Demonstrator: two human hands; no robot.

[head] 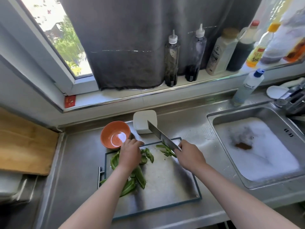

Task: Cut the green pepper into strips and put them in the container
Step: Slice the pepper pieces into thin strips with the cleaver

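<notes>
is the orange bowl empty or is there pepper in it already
Empty: the orange bowl shows only its bare glossy inside; the pepper pieces all lie on the cutting board.

Both bare forearms reach forward. Left hand [130, 153] lies palm down, fingers bent. Right hand [189, 154] grips a knife [162, 138], its wrist straight.

Single head-worn wide-angle view, close above the cutting board [165, 179], facing forward and steeply down. Window [54, 30] lies at 11 o'clock, sink [244, 114] at 3 o'clock.
</notes>
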